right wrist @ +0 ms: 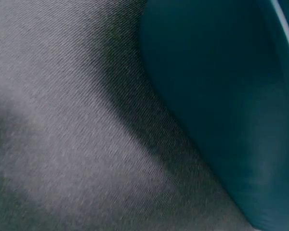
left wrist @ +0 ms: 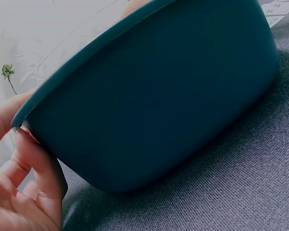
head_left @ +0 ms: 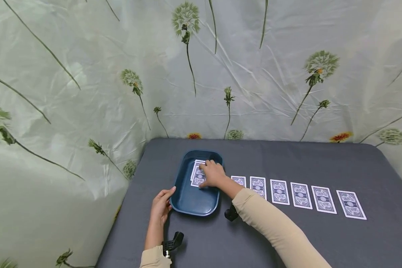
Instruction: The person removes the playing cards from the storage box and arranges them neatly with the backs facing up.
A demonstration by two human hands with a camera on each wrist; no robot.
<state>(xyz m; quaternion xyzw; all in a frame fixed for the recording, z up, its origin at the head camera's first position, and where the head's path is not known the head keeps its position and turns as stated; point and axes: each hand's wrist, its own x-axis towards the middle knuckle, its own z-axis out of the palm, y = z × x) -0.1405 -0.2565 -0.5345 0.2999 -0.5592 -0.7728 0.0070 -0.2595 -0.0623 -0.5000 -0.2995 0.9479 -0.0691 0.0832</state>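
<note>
A person's right hand (head_left: 213, 174) pinches the top card (head_left: 198, 179) in a blue tray (head_left: 194, 202), thumb at its near end, forefinger toward its far end; the left hand (head_left: 162, 204) grasps the tray's left rim. The card, patterned back up, is in the tray's far half, its right side hidden by fingers; its long axis runs near to far, roughly along the tray's long sides, far end leaning slightly right. A second card (head_left: 197, 161) peeks out beneath, mostly covered. The tray stands toward the left edge of the gray table (head_left: 248, 156), whose near edge falls outside the head view. Six cards (head_left: 301, 195), backs up, line the table in a row slanting from beside the tray toward the right edge, short ends facing near and far. The right arm and its tan sleeve (head_left: 274, 223) hide the lower parts of the two closest to the tray. The right wrist view, mostly tray wall, leaves that hand's grip out of frame.
</note>
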